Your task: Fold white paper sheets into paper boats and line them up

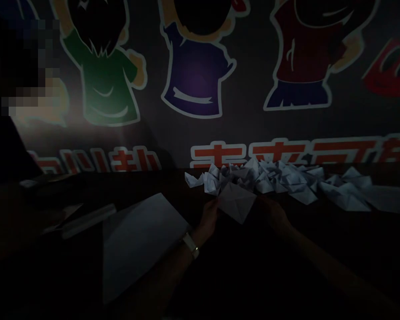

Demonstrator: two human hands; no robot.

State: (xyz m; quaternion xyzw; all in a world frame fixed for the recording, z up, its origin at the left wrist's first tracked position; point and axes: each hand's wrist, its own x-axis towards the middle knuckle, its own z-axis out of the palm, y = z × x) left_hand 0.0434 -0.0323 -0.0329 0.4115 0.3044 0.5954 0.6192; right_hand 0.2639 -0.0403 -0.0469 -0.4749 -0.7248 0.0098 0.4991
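Observation:
A folded square of white paper (237, 203) is held up in front of me, tilted, with crease lines across it. My left hand (209, 218), with a pale watch on its wrist, grips its left corner with closed fingers. At the right corner, my right hand (276, 214) is closed on the same paper, though its fingertips are very dark. Just behind lies a heap of folded white paper boats (283, 175). A flat white sheet (140, 244) lies to the left, partly behind my left forearm.
Another person (6, 146) is at the left, mostly in shadow, near a rolled or folded strip of paper (88, 221). More white paper (391, 198) lies at the far right. Behind the dark table stands a wall with cartoon figures (196, 75) and red characters.

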